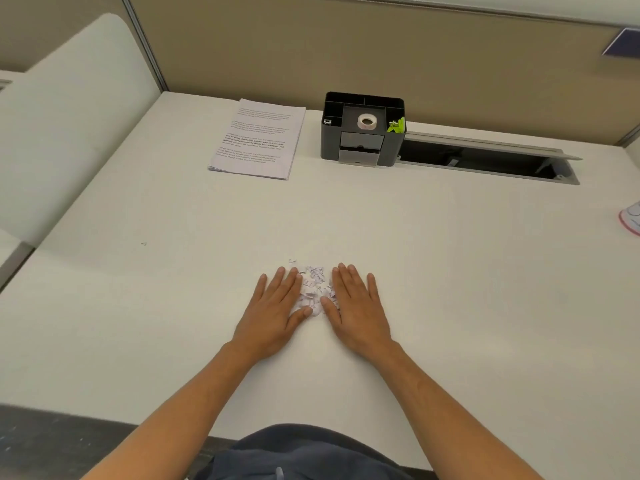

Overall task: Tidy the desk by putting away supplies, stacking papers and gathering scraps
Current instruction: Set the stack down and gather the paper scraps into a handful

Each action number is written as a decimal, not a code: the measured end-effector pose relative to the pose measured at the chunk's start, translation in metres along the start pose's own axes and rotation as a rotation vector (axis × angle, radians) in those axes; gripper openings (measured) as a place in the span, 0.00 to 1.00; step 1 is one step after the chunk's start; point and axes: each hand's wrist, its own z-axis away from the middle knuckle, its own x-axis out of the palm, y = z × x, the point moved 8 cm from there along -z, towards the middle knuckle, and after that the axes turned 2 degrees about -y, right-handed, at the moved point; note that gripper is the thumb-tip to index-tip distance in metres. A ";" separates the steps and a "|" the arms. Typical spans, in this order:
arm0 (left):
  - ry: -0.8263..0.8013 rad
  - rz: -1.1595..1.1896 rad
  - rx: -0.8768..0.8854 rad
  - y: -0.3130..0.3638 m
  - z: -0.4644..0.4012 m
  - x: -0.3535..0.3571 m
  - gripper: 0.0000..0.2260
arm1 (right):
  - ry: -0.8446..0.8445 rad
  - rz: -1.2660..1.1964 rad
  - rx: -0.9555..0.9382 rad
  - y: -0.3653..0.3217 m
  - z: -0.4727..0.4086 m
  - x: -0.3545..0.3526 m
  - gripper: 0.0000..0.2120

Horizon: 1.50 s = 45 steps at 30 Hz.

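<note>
A small heap of torn paper scraps lies on the white desk near its front middle. My left hand lies flat on the desk against the heap's left side, fingers straight. My right hand lies flat against its right side, also with straight fingers. One loose scrap sits just beyond the heap. A neat stack of printed papers rests at the back of the desk. To its right stands a dark desk organizer holding a tape roll and a green clip.
An open cable tray is sunk into the desk right of the organizer. A tiny speck lies at the left. A pink-rimmed white object shows at the right edge. Partition walls close the back and left.
</note>
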 end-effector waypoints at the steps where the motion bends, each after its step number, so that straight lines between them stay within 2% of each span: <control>1: 0.002 0.017 0.028 0.004 -0.001 -0.001 0.38 | -0.031 0.001 -0.035 -0.006 -0.002 0.003 0.38; 3: -0.011 0.100 0.062 0.007 0.000 -0.004 0.37 | -0.072 -0.019 -0.098 -0.014 -0.007 0.006 0.37; 6: 0.075 0.232 0.016 -0.015 0.004 -0.020 0.36 | 0.023 -0.134 -0.083 -0.009 -0.009 -0.002 0.35; 8: 0.154 0.231 -0.092 -0.046 0.008 -0.031 0.34 | 0.072 -0.145 -0.041 -0.002 -0.007 -0.003 0.39; 13: 0.280 0.151 -0.446 -0.143 0.017 -0.056 0.27 | 0.030 0.022 -0.043 -0.006 -0.007 0.008 0.41; 18: 0.297 0.107 -0.725 -0.208 0.027 -0.074 0.31 | 0.016 0.024 -0.046 -0.005 -0.007 0.010 0.40; 21: 0.245 0.109 -0.798 -0.224 0.025 -0.075 0.34 | 0.034 -0.030 -0.033 -0.002 -0.007 0.007 0.40; 25: 0.224 0.105 -0.693 -0.215 0.014 -0.075 0.32 | 0.035 -0.056 -0.022 -0.002 -0.009 0.005 0.40; 29: 0.132 0.159 -0.443 -0.158 0.002 -0.056 0.30 | 0.040 -0.073 -0.023 -0.003 -0.008 0.003 0.39; 34: 0.084 0.217 -0.267 -0.094 -0.008 -0.036 0.31 | 0.056 -0.094 -0.029 -0.002 -0.008 0.001 0.39; 40: -0.010 0.211 -0.026 -0.038 -0.021 -0.020 0.44 | 0.052 -0.063 -0.041 -0.004 -0.008 0.000 0.33; 45: -0.109 0.198 0.140 0.002 -0.025 -0.008 0.43 | -0.017 -0.152 -0.054 -0.002 -0.008 -0.001 0.35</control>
